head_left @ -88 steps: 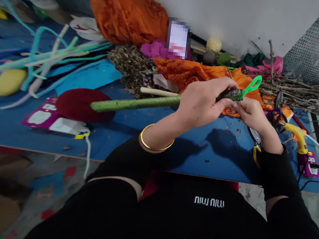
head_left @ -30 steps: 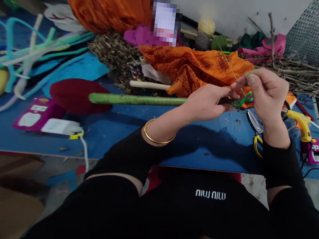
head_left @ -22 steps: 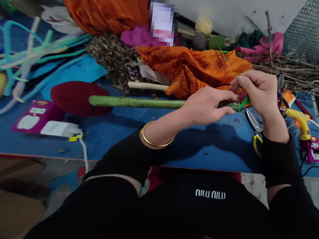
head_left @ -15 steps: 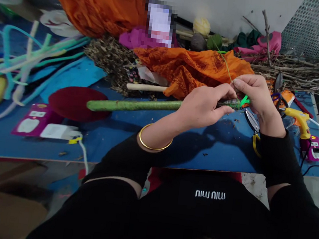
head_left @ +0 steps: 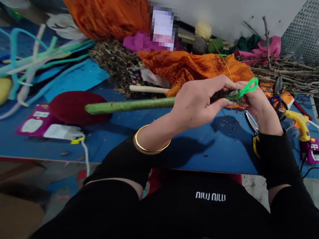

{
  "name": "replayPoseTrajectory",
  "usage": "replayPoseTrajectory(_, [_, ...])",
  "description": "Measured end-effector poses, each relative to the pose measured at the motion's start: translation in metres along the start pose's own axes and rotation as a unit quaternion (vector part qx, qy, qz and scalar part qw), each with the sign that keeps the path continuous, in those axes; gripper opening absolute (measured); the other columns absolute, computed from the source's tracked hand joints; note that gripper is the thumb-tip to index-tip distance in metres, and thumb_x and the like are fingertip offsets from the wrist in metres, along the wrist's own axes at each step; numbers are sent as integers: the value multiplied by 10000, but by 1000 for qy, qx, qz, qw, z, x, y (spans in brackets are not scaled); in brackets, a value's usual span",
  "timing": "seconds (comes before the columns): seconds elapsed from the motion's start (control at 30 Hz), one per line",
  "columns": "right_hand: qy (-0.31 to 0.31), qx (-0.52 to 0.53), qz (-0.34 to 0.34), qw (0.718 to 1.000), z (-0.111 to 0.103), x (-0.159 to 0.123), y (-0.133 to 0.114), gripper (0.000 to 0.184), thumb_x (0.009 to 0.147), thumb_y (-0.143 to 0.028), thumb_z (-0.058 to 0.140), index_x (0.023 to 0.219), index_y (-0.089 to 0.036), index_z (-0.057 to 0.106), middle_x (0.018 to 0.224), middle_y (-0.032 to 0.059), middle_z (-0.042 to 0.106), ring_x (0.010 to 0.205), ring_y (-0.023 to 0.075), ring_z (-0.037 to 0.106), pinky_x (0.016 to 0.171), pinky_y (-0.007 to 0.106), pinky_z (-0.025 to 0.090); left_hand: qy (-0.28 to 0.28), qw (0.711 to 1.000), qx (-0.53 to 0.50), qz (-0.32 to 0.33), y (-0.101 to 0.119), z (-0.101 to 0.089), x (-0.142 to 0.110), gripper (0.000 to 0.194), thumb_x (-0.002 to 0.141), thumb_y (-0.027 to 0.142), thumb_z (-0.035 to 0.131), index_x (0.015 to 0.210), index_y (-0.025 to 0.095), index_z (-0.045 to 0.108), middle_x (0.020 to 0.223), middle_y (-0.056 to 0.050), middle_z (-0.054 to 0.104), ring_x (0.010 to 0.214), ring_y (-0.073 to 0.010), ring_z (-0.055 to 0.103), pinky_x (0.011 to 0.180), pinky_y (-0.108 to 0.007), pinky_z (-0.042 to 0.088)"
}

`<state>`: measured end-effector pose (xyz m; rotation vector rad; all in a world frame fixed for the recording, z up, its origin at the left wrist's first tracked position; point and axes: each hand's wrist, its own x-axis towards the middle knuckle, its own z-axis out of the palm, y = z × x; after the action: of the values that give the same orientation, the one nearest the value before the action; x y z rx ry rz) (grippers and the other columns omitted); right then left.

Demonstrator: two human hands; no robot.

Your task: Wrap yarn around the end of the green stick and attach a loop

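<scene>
My left hand (head_left: 193, 98), with a gold bangle at the wrist, is closed around a stick wrapped in green (head_left: 132, 105). The stick reaches left over a dark red round mat (head_left: 66, 105). At its right end the wrap looks darker, and a bright green fuzzy loop (head_left: 249, 87) stands up there. My right hand (head_left: 260, 108) is closed at that end, its fingertips partly hidden behind the loop and stick. A thin green yarn strand (head_left: 227, 67) runs down to my fingers from near a green yarn ball (head_left: 215, 46).
Scissors (head_left: 253, 122) and a yellow glue gun (head_left: 299, 122) lie at the right, by a purple power socket (head_left: 314, 150). Orange cloth (head_left: 194, 68) and dry twigs (head_left: 302, 76) lie behind my hands. Fuzzy stems (head_left: 16, 65) and a white charger (head_left: 63, 131) are at the left.
My right hand has turned and moved lower around the stick's end. The bright green loop now stands higher, in front of that hand. The stick has tilted slightly.
</scene>
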<state>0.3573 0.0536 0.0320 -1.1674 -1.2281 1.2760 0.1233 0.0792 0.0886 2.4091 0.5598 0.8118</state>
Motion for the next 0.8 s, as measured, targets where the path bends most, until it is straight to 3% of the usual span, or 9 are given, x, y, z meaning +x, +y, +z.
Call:
replayPoseTrajectory(0.07, [-63,-82,-13,995,-1,-5,-7,520,883,-626,711,670,-181,546,526,-49,520,417,35,344,386,208,217,17,1000,1,-2,0,-5,1,254,968,299,648,1204,221,702,1067,-45,787,953,-213,737,844,-332,560])
replayPoseTrajectory(0.17, [-115,-259,-65,957,5,-22,-30,469,975,-518,640,677,-163,575,555,-35,543,491,47,416,489,213,306,35,999,19,-12,-4,-10,5,257,959,275,654,1208,229,695,1074,-35,786,967,-213,735,867,-343,561])
replayPoseTrajectory(0.3, [-63,-433,-167,884,29,-54,-66,368,1025,-333,563,691,-178,564,581,-42,508,532,64,414,558,246,316,38,997,45,-41,-10,-11,13,257,950,271,642,1200,252,697,1139,-40,788,1045,-238,739,912,-361,563])
replayPoseTrajectory(0.43, [25,-416,-315,852,51,-66,-79,360,1030,-328,546,694,-199,535,700,0,551,646,113,521,615,286,417,35,997,50,-42,-15,-9,17,256,953,310,645,1198,262,701,1127,-40,796,1037,-248,740,909,-370,562])
replayPoseTrajectory(0.5, [91,-353,-379,850,56,-61,-73,329,1015,-374,588,730,-209,591,887,47,637,875,176,643,771,355,533,31,997,52,-39,-17,-7,18,256,960,313,635,1201,261,703,1134,-38,798,1039,-247,739,914,-368,557])
replayPoseTrajectory(0.57, [102,-271,-392,873,58,-52,-60,335,1028,-431,566,773,-222,627,981,54,662,1037,217,679,909,433,573,25,997,56,-41,-18,-6,18,257,969,310,622,1201,248,710,1136,-43,799,1038,-250,741,901,-366,552])
replayPoseTrajectory(0.63, [74,-200,-369,905,59,-44,-47,374,1052,-497,503,805,-235,604,889,29,642,926,197,696,855,422,597,19,997,64,-46,-17,-6,19,265,971,312,624,1205,231,717,1138,-48,801,1029,-254,742,888,-365,546])
replayPoseTrajectory(0.7, [71,-161,-344,922,63,-40,-36,394,1067,-523,450,802,-246,540,756,-6,569,674,150,609,670,347,560,17,996,75,-50,-17,-6,20,275,969,315,636,1213,217,718,1148,-48,801,1014,-252,742,884,-362,541])
replayPoseTrajectory(0.8, [140,-218,-336,906,74,-43,-28,431,1084,-526,384,761,-249,451,666,-15,462,548,137,444,550,312,437,21,995,84,-55,-16,-7,21,288,971,323,651,1235,223,709,1169,-37,800,1020,-243,738,888,-353,536])
